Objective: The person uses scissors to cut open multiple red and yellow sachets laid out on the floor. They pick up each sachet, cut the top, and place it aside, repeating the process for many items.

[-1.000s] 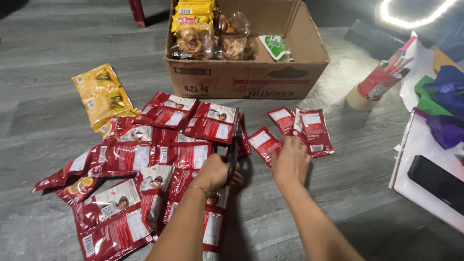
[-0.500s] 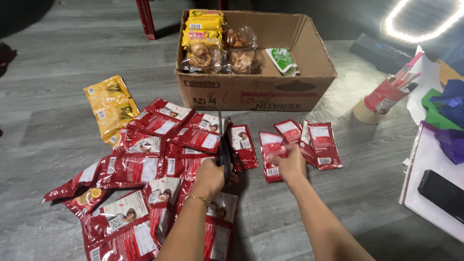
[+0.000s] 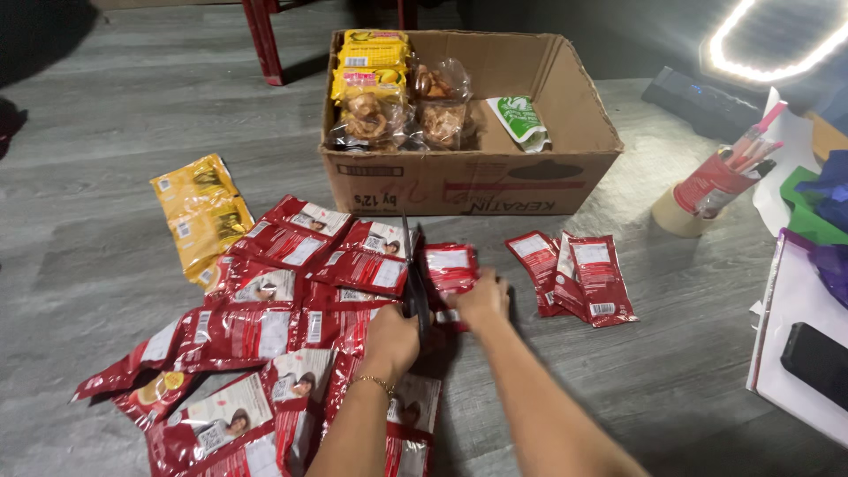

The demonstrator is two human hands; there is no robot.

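My left hand grips a pair of dark scissors, blades pointing away from me over the floor. My right hand holds a red sachet just right of the blades, close against them. A long connected strip of red sachets sprawls over the grey floor to the left and under my left forearm. Two or three separate red sachets lie in a small pile to the right of my right hand.
An open cardboard box stands behind, holding yellow packets, clear snack bags and a green pouch. Yellow sachets lie at the left. A cup with pens, a ring light, coloured paper and a white board with a dark phone sit at right.
My right hand has carried a red sachet from the pile on the right leftward up to the scissors. The view has tilted slightly.
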